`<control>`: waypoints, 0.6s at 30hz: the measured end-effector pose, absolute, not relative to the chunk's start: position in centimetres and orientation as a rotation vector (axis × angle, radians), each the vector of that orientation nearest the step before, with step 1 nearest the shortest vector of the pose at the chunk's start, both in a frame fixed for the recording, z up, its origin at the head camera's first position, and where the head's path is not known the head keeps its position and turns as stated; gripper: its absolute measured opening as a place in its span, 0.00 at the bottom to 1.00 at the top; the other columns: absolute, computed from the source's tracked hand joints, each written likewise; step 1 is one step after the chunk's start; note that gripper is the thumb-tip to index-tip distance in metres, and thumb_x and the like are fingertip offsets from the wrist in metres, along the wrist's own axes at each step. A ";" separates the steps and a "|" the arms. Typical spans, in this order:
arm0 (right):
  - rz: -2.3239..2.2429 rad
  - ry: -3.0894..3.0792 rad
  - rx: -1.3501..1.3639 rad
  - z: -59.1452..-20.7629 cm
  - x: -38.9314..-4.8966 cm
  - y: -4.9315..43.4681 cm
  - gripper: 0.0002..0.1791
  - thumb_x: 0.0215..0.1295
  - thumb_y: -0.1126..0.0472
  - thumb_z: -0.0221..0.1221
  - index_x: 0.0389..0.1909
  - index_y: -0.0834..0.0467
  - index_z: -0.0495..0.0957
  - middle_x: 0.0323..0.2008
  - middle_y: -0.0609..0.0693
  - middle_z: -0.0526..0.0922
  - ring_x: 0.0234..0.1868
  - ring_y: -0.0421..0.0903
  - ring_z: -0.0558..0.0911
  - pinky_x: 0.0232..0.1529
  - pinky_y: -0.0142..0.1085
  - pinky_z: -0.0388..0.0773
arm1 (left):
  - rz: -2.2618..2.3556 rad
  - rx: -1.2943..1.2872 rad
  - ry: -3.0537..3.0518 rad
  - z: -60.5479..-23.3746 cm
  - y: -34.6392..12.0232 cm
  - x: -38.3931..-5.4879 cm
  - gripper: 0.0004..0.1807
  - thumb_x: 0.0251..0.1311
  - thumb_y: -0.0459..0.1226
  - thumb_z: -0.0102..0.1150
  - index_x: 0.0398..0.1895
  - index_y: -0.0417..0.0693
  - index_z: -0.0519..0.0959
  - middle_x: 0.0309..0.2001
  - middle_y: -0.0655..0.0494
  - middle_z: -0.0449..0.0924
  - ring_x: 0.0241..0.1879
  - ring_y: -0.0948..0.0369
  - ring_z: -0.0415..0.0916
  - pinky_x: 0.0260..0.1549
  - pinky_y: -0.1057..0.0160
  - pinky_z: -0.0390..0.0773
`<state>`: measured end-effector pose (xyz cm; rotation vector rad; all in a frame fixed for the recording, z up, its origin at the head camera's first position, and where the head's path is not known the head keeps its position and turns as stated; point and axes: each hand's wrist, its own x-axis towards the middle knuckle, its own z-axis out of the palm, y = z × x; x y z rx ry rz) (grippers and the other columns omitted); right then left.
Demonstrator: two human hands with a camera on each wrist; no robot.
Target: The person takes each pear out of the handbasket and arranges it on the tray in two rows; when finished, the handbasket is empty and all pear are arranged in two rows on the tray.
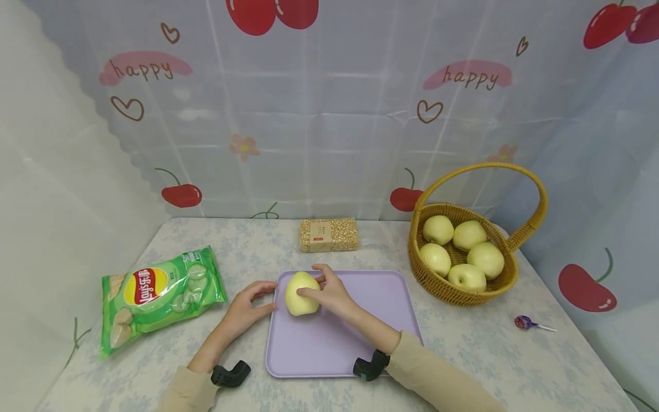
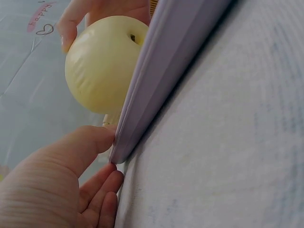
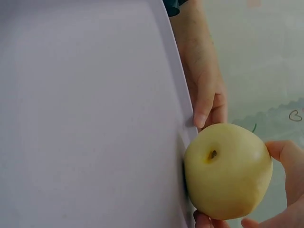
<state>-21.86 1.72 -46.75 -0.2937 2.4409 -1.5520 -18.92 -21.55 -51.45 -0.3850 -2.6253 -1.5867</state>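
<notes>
My right hand (image 1: pixel 329 290) grips a pale yellow-green apple (image 1: pixel 302 293) over the far left corner of a lilac tray (image 1: pixel 355 349). In the right wrist view, thumb and fingers hold the apple (image 3: pixel 228 171) from the side, its dimpled end showing. Whether the apple touches the tray's floor cannot be told. At the tray's left edge is my left hand (image 1: pixel 250 306). The left wrist view shows its thumb (image 2: pixel 97 140) against the tray rim (image 2: pixel 137 90), and its fingers (image 2: pixel 102 190) loosely bent near the corner and tablecloth.
A wicker basket (image 1: pixel 418 252) with a tall handle holds several similar apples on the right. A wrapped lollipop (image 1: pixel 525 323) lies in front of it. Behind the tray lies a pack of yellow kernels (image 1: pixel 342 234); a green chip bag (image 1: pixel 159 297) lies left.
</notes>
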 end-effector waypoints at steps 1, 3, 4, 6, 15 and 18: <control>-1.568 2.438 -0.283 -46.8 -21.9 1.7 0.41 0.52 0.50 0.67 0.65 0.60 0.63 0.48 0.61 0.78 0.46 0.51 0.78 0.40 0.38 0.78 | -1.590 -0.387 -2.626 -51.4 -21.6 -18.9 0.24 0.55 0.40 0.67 0.56 0.48 0.77 0.56 0.51 0.78 0.57 0.53 0.74 0.59 0.58 0.74; -1.608 2.429 -0.260 -46.8 -22.0 1.7 0.41 0.52 0.51 0.67 0.65 0.61 0.63 0.49 0.62 0.78 0.45 0.51 0.79 0.39 0.37 0.79 | -1.593 -0.398 -2.620 -51.4 -21.6 -18.9 0.24 0.55 0.40 0.67 0.56 0.48 0.76 0.56 0.51 0.78 0.57 0.53 0.73 0.59 0.59 0.74; -1.627 2.423 -0.243 -46.9 -22.1 1.7 0.41 0.53 0.51 0.67 0.65 0.61 0.63 0.50 0.62 0.78 0.45 0.51 0.79 0.40 0.37 0.79 | -1.591 -0.403 -2.621 -51.4 -21.6 -18.9 0.24 0.55 0.40 0.67 0.56 0.47 0.76 0.56 0.51 0.78 0.57 0.53 0.73 0.59 0.59 0.73; -1.660 2.411 -0.221 -47.0 -22.2 1.7 0.40 0.53 0.52 0.67 0.65 0.61 0.63 0.51 0.62 0.78 0.46 0.51 0.79 0.40 0.38 0.80 | -1.585 -0.406 -2.622 -51.4 -21.5 -18.9 0.24 0.56 0.40 0.67 0.56 0.47 0.76 0.56 0.51 0.78 0.57 0.53 0.73 0.59 0.60 0.73; -1.668 2.364 -0.218 -47.1 -22.5 1.7 0.42 0.55 0.51 0.66 0.67 0.62 0.60 0.56 0.62 0.75 0.51 0.54 0.79 0.47 0.43 0.80 | -1.599 -0.391 -2.629 -51.2 -21.5 -18.9 0.24 0.56 0.40 0.67 0.57 0.47 0.76 0.57 0.51 0.77 0.58 0.52 0.73 0.60 0.58 0.73; -1.649 2.368 -0.230 -46.9 -22.5 1.7 0.42 0.56 0.50 0.66 0.67 0.61 0.59 0.57 0.62 0.74 0.52 0.54 0.78 0.48 0.44 0.80 | -1.604 -0.387 -2.626 -51.2 -21.5 -18.8 0.24 0.55 0.40 0.67 0.56 0.48 0.76 0.56 0.51 0.77 0.58 0.52 0.73 0.60 0.58 0.73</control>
